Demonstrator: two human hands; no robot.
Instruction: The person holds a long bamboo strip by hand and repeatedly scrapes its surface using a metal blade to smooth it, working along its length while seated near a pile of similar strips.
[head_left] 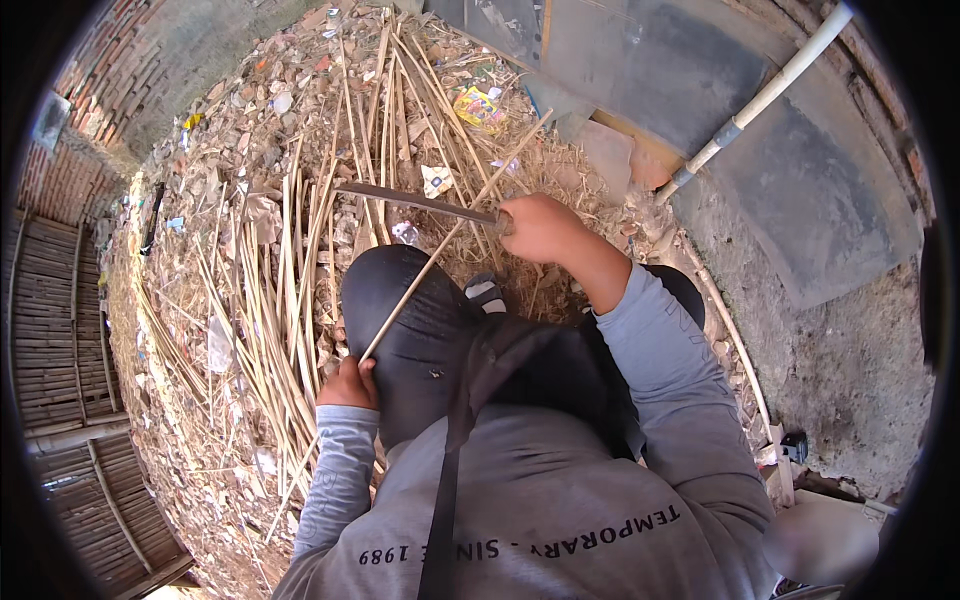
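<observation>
Holding blade (415, 201) over rubble (270, 112) near wall (770, 365)

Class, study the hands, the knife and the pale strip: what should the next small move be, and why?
Probably, the right hand should draw the knife along the pale strip toward its far end: the left hand grips the strip nearer the body, the knife crosses it farther out, and that direction leads away from the left hand.
</observation>
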